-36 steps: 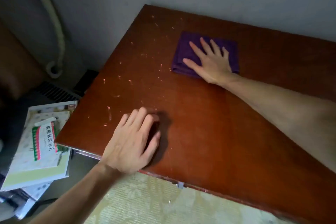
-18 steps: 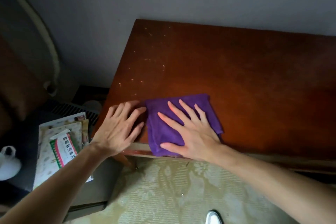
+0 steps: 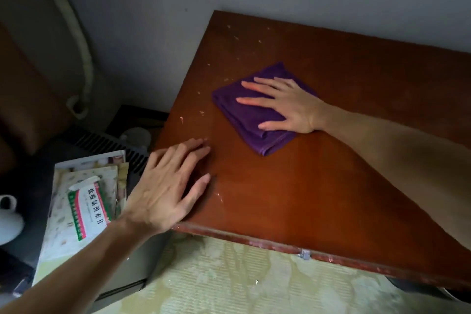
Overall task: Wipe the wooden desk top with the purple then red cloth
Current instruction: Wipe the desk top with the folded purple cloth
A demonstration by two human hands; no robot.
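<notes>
2 flat grips — right hand [image 3: 288,106] spread atop purple cloth [image 3: 254,120], left hand [image 3: 168,186] spread on desk top [image 3: 331,186].

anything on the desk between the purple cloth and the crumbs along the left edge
Nothing visible does: bare wood lies between the purple cloth and the crumbs. The left hand rests nearer the front corner, the right hand flat on the cloth.

Both hands flat, fingers straight: left hand [image 3: 168,186], right hand [image 3: 288,104]
</notes>
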